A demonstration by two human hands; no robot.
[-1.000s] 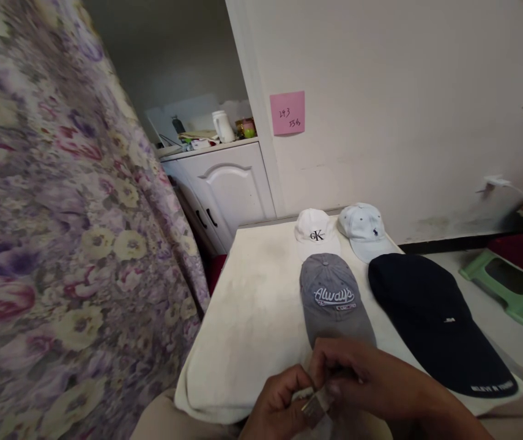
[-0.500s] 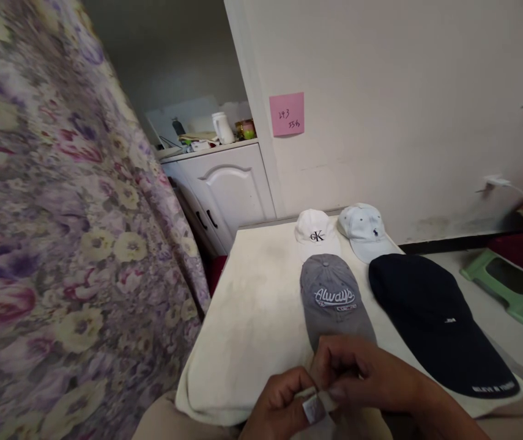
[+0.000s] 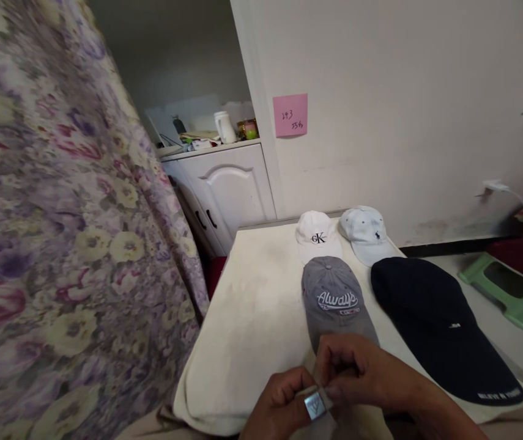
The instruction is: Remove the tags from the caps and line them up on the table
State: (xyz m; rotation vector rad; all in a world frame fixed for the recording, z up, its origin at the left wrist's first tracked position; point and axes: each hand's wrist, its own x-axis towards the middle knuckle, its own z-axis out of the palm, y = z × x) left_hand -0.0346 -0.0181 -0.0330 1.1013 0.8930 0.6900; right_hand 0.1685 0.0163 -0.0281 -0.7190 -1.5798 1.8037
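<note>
Both hands are pinched together low in the view, in front of the grey cap's brim. My left hand [image 3: 284,404] grips a light strap with a small square silver buckle [image 3: 315,406], its thumb against the metal. My right hand [image 3: 350,370] pinches the strap just beside the buckle, fingers curled. What the strap belongs to lies mostly hidden below the hands. Beyond them sits a grey cap [image 3: 334,305] with "Always" lettering. A white cap [image 3: 317,233], a pale blue cap [image 3: 366,233] and a navy cap [image 3: 435,318] rest around it.
A cream cloth [image 3: 243,330] covers the table under the caps. The floral curtain [image 3: 82,244] hangs at the left. Behind are a white cabinet [image 3: 233,189] and a wall with a pink note [image 3: 290,115]. On the right floor stands a green stool [image 3: 513,293].
The buckle has turned slightly and its face now shows brighter, with a mark visible. Both hands keep their pinch in nearly the same place. My view has shifted a little.
</note>
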